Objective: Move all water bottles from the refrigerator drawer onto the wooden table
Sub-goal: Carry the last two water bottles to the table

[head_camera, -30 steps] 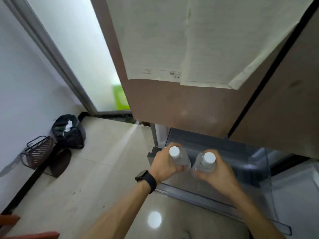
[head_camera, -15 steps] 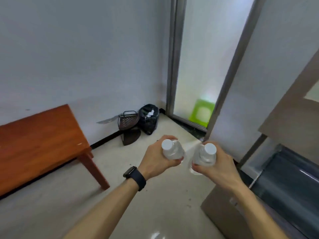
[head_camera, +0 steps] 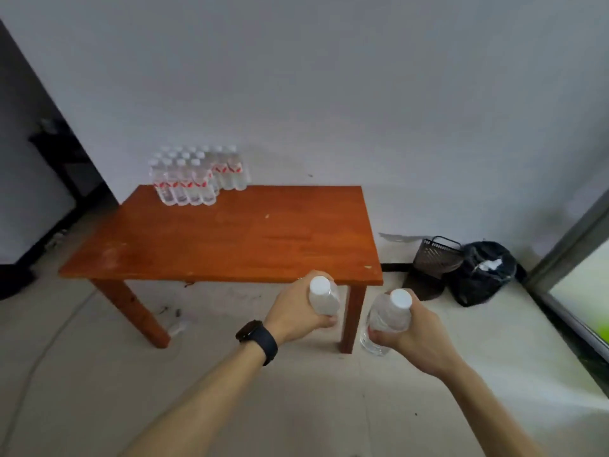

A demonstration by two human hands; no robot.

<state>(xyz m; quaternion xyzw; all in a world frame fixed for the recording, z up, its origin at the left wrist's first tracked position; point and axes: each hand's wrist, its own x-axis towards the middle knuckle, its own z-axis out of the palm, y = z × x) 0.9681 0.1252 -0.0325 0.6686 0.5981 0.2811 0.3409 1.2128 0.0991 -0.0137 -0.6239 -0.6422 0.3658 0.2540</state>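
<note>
Near field, 6 o'clock: both forearms reached forward. The left hand, with a black watch on its wrist, had its fingers wrapped round a water bottle. The white cap pointed up and the hand hid most of the body. The right hand was clamped round a second bottle, also cap up and slightly tilted, with its clear base showing below the fingers. The two bottles were near each other but not touching. Both were held in the air over the floor, short of the worktop's near edge, at about 12 and 1 o'clock.

Middle field, 12 o'clock: the wooden worktop showed mostly bare wood.

Far field, 11 o'clock: a cluster of bottles with red labels stood upright on the far left corner of the worktop, packed close in rows next to the wall. At 2 o'clock, on the floor by the wall, a dark wire basket sat just beside a black bag. The refrigerator drawer was not in view.

Judgement: this was the carry leg of one transfer, with a pair in hand and not yet set down. The stock on the worktop suggested the task was well along, but what remained in the drawer could not be checked.

Next move, as judged: close in on the worktop, lower both bottles upright onto bare wood beside the cluster with bases flat, then let go. The bottles look narrow and tall and would probably tip easily. They should be set down clear of the packed rows so none gets knocked over.
</note>
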